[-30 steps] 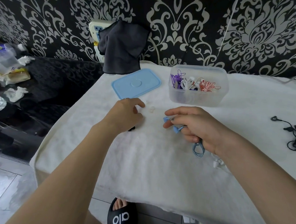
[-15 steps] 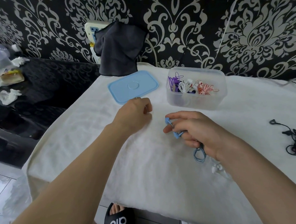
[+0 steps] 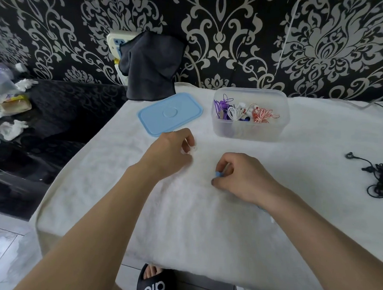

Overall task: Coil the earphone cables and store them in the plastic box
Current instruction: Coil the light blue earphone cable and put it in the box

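Down on the white-covered surface [image 3: 203,224], right hand [image 3: 244,177] curled round blue earphones [image 3: 219,174] — left hand [image 3: 170,152] pinching a small clear bit [image 3: 191,149]. Behind them, plastic box [image 3: 249,131] open with coiled earphones [image 3: 244,112] inside, blue lid [image 3: 170,113] beside it — black earphones [image 3: 379,178] tangled far right.

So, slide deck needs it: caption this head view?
Right hand holds blue earphones near the open plastic box.
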`<state>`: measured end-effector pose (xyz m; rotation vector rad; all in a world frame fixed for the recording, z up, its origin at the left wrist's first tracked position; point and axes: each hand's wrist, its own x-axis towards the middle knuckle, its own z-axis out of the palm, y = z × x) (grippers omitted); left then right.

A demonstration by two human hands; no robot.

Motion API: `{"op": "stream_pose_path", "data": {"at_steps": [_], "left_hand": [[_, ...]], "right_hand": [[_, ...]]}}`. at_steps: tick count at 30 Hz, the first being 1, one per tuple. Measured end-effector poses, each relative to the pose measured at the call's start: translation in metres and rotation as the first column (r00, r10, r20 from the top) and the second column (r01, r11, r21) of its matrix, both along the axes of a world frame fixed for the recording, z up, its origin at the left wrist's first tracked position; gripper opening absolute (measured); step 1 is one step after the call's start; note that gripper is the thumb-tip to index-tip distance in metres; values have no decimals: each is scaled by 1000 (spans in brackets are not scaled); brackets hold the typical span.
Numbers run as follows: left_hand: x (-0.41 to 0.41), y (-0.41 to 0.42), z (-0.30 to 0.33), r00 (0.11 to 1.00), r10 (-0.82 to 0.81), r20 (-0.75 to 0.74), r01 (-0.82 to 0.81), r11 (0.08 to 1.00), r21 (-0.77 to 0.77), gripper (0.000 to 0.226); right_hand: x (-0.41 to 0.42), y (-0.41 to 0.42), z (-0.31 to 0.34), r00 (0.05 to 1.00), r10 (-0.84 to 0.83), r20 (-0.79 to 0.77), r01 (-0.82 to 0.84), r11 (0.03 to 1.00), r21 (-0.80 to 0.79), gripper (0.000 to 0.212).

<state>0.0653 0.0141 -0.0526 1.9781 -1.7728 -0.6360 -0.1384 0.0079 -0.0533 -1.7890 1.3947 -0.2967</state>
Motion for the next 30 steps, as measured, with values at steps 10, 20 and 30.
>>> {"op": "stream_pose_path", "data": {"at_steps": [10, 20, 30], "left_hand": [[2, 3, 0, 999, 14, -34, -14, 1000, -6, 14], [2, 11, 20, 898, 68, -435, -24, 994, 106, 10], [17, 22, 9, 966, 11, -257, 13, 996, 91, 10]], "right_hand": [[-2, -5, 9, 993, -59, 102, 59, 998, 8, 8], [-1, -6, 32, 907, -262, 330, 157, 937, 313, 11], [2, -2, 32, 918, -253, 305, 145, 930, 337, 12]]}}
